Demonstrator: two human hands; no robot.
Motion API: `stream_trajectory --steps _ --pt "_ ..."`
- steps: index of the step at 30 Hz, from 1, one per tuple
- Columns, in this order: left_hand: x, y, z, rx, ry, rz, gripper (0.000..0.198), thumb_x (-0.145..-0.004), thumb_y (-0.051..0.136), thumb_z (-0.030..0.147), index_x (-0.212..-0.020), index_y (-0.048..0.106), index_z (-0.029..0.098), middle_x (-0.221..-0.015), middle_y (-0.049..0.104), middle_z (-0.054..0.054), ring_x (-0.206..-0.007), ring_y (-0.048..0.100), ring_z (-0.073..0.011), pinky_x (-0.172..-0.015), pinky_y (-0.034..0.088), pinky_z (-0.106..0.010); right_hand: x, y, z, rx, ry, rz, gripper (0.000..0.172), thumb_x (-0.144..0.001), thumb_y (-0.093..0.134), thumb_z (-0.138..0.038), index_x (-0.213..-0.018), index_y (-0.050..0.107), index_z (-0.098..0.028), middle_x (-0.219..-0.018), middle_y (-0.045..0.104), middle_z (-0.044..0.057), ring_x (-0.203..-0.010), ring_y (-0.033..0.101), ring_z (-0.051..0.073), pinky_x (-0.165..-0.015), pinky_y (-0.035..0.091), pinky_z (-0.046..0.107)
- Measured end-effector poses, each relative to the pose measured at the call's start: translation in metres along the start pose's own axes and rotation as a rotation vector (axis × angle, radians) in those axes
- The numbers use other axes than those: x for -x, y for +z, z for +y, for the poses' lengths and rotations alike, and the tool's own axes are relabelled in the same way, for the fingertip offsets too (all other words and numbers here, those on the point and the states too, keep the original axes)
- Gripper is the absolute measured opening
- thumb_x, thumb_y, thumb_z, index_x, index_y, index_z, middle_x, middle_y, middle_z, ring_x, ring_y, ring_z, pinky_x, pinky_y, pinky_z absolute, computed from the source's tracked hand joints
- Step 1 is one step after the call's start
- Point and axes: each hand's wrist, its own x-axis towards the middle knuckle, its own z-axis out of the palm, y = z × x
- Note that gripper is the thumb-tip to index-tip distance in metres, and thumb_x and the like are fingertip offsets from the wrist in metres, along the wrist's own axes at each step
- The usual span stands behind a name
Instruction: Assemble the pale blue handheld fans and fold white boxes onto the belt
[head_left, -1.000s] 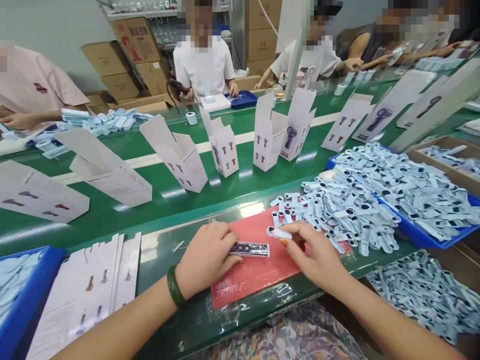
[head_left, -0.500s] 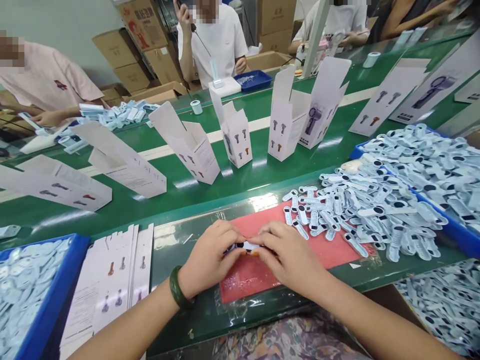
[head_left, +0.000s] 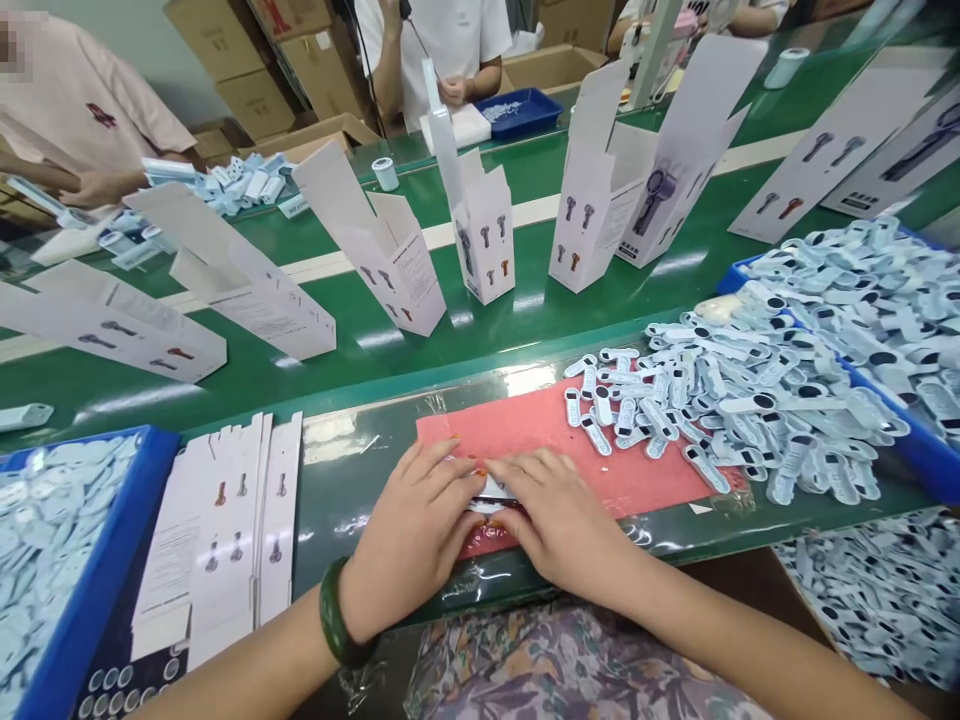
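Over the red mat [head_left: 517,420], my left hand [head_left: 420,510] and my right hand [head_left: 562,510] meet around a pale plastic handle shell [head_left: 496,488]. Both hands are closed on it, fingertips on top and thumbs on the near side. A dark line runs along the shell; its ends are hidden beneath my fingers. Right of my hands lies a loose heap of light-blue handle shells [head_left: 675,390], many with a dark oval or small dark window, partly on the mat.
A blue bin [head_left: 161,450] of light-blue parts and flat printed cartons [head_left: 225,540] are at left. Another blue bin [head_left: 892,400] is at right, above a box of shells [head_left: 862,590]. Open fan boxes [head_left: 487,235] stand along the green belt [head_left: 360,375]; co-workers sit beyond.
My hands have come slightly nearer and cover more of the shell, which now shows a long dark line. The view has shifted. Across the belt, a co-worker's hand moved toward the white block.
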Motion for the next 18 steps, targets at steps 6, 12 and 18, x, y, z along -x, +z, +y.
stream_trajectory --steps 6,12,18 --pt "-0.012 -0.004 -0.002 0.055 0.036 -0.063 0.022 -0.098 0.054 0.018 -0.119 0.058 0.018 -0.120 0.068 -0.008 -0.122 0.056 -0.0305 -0.108 0.045 -0.055 -0.004 0.002 0.004 0.031 -0.037 -0.004 0.037 -0.103 0.051 -0.027 -0.139 0.051 -0.018 -0.126 0.063 0.009 -0.110 0.052 0.030 -0.096 0.042 0.049" --pt "-0.016 -0.008 -0.001 0.030 0.032 -0.106 0.024 -0.096 0.051 0.013 -0.119 0.057 0.017 -0.119 0.067 -0.010 -0.118 0.058 -0.0296 -0.103 0.046 -0.052 -0.004 0.002 0.003 0.043 -0.064 0.016 0.036 -0.100 0.052 -0.025 -0.135 0.053 -0.014 -0.120 0.063 0.012 -0.107 0.051 0.030 -0.095 0.041 0.048" --pt "-0.016 -0.007 -0.003 0.056 0.059 -0.101 0.023 -0.096 0.052 0.016 -0.118 0.057 0.019 -0.117 0.067 -0.009 -0.115 0.059 -0.0275 -0.102 0.046 -0.049 -0.004 0.005 0.003 0.028 -0.046 0.044 0.036 -0.101 0.051 -0.025 -0.135 0.053 -0.015 -0.125 0.063 0.012 -0.110 0.052 0.030 -0.097 0.042 0.049"
